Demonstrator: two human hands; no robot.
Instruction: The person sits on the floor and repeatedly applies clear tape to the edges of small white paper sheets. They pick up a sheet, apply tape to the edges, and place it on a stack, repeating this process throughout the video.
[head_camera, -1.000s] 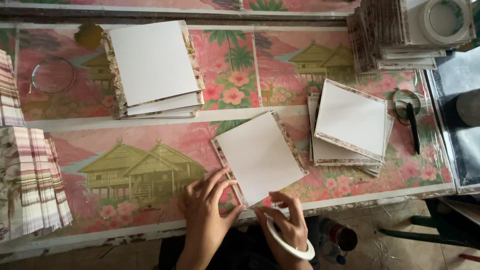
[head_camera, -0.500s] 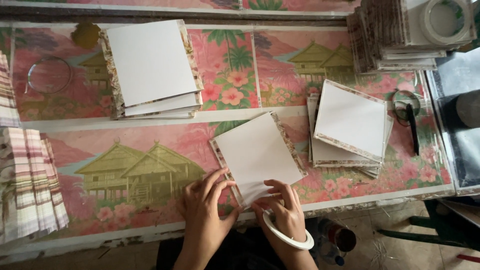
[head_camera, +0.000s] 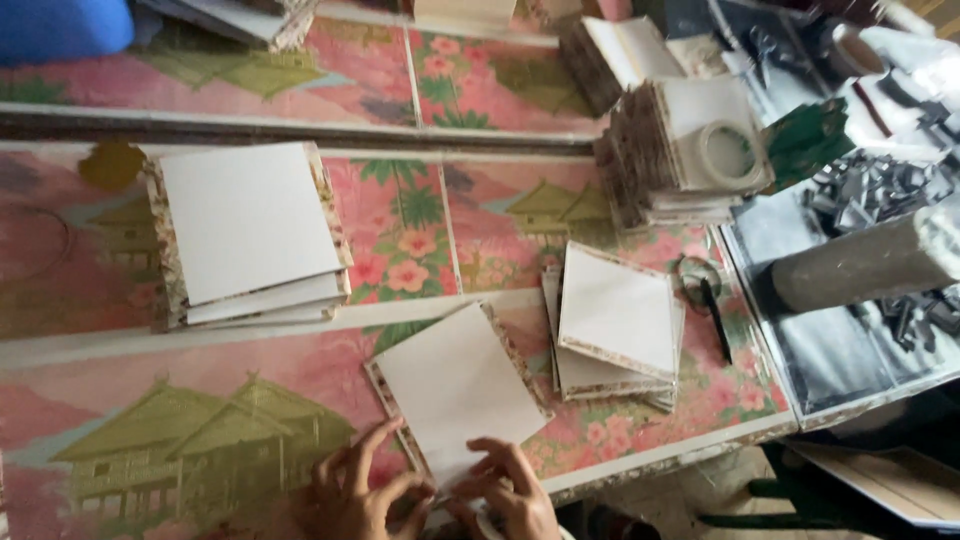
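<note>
White card (head_camera: 458, 388) lies tilted on the flowered tablecloth (head_camera: 400, 230), its long axis running from our near edge up and away to the right. We press our left hand (head_camera: 352, 492) and right hand (head_camera: 512, 490) close together on its near corner, fingers flat, neither gripping. Other stacks (head_camera: 615, 325) sit further right.

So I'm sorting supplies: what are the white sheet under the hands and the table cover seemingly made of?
White sheet: likely matte card or paper, flat, with a patterned edge. Table cover: probably glossy printed plastic or oilcloth, showing faint sheen.
</note>
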